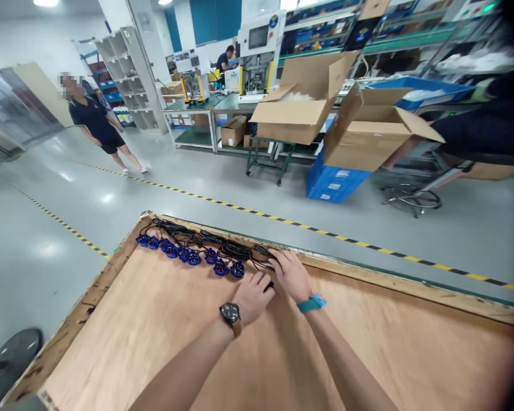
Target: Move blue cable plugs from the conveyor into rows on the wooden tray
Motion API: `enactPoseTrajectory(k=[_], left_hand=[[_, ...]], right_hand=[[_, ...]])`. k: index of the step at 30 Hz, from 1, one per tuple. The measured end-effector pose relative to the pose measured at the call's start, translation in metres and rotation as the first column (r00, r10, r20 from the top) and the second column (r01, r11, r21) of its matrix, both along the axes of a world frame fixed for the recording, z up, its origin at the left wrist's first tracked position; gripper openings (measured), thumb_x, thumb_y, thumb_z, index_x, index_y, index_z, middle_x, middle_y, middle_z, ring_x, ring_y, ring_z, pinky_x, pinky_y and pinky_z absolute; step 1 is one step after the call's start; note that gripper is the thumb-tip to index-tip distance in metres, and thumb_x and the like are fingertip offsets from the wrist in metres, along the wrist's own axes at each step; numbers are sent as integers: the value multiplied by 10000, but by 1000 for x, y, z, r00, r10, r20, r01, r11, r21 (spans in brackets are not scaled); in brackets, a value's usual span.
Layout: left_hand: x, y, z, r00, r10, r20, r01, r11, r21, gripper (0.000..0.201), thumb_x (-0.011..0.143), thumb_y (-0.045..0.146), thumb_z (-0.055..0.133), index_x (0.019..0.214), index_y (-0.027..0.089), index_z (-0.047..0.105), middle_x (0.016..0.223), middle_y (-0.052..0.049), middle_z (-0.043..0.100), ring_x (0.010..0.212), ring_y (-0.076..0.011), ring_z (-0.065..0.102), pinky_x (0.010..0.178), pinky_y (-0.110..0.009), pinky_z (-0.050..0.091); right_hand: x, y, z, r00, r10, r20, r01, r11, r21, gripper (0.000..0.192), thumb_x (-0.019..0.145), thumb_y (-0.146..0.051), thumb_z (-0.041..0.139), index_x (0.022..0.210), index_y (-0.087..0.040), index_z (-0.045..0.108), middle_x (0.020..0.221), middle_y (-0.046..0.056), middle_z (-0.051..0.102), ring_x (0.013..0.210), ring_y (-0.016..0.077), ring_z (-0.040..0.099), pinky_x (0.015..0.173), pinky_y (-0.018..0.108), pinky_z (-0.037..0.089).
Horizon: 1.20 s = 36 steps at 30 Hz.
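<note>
Along the far rim of the wooden tray, several round blue parts (220, 266) lie in a row, with coloured bits in their middles. Coiled black cables (233, 249) run from them and rest against the rim. My left hand (252, 298), wearing a watch, is curled just right of the last blue part. Something small and dark shows between its thumb and fingers, mostly hidden. My right hand (292, 277), with a teal wristband, is beside it, its fingertips closed on the end of a black cable bundle (262, 251) at the rim.
The wooden tray (163, 325) has raised edges. Beyond it, yellow-black tape (261, 214) crosses the floor. Open cardboard boxes (368, 137), blue crates (336, 182) and bench machines (257, 63) stand further off. One person (95, 123) stands at left; another (225, 61) sits behind.
</note>
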<state>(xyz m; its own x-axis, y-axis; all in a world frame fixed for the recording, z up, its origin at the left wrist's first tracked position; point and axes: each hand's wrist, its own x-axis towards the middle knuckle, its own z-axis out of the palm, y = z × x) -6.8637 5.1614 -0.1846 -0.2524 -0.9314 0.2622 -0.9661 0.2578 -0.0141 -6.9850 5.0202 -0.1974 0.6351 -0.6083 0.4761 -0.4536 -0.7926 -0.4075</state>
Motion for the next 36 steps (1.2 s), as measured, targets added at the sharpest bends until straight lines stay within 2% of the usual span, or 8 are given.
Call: enactPoseTrajectory(k=[4,9,12,16,22,28,32,36], left_hand=[[0,3,10,983,141,-121,-134,989,65,226,880,300,592,1048,149,599,1364,-150,488,1217,-300,471,988,-463,467],[-19,0,-17,905,349,-245,-340,937,78,328,836,425,686,1023,165,616,1251,-155,534,1146,-322,513,895,-501,533],[-15,-11,-30,940,253,-229,-256,967,19,189,840,278,701,965,157,629,1244,-135,550,1117,-274,540,907,-436,551],[10,-16,-23,982,63,-178,-75,995,-61,62,907,176,585,924,155,640,1300,-121,534,1198,-243,510,997,-389,514],[32,-11,-8,987,140,-79,-141,990,-10,141,916,130,525,995,188,625,1227,-75,595,1196,-255,497,988,-436,481],[29,9,-3,957,207,-204,-206,978,22,293,947,267,504,1225,189,552,1367,-117,548,1260,-280,484,1045,-484,441],[73,29,9,870,367,-329,-392,920,-9,345,958,323,474,1265,176,527,1319,-133,594,1283,-275,488,1087,-500,406],[136,32,21,876,405,-260,-403,913,64,524,920,273,481,1421,135,415,1483,-151,480,1439,-300,341,1179,-535,298]], right_hand=[[25,-8,2,985,52,-165,-46,998,39,334,1022,-311,379,1152,-176,654,1064,97,693,996,238,601,908,376,480],[24,-5,-11,957,18,-290,11,995,99,353,1013,-289,380,1171,-179,675,1026,100,697,956,243,604,839,360,493],[18,-6,-9,982,10,-187,12,993,116,386,1018,-292,359,1218,-175,668,1085,104,705,1017,244,602,897,374,501],[12,-10,2,997,37,-68,-28,991,128,385,1018,-257,369,1264,-181,655,1202,71,701,1134,219,600,998,357,483],[20,-11,4,980,32,-197,-6,991,131,383,1011,-239,388,1293,-198,643,1202,61,704,1094,214,628,933,321,502],[23,-3,11,943,30,-331,17,990,138,411,978,-207,401,1333,-164,605,1150,112,702,1043,250,624,892,351,507],[32,27,27,991,-61,-118,74,992,104,468,1016,-263,316,1388,-105,552,1301,158,626,1220,289,520,1073,435,427],[73,73,32,995,70,-65,-60,987,147,498,970,-374,476,1414,-152,523,1349,149,590,1326,324,431,1127,511,355]])
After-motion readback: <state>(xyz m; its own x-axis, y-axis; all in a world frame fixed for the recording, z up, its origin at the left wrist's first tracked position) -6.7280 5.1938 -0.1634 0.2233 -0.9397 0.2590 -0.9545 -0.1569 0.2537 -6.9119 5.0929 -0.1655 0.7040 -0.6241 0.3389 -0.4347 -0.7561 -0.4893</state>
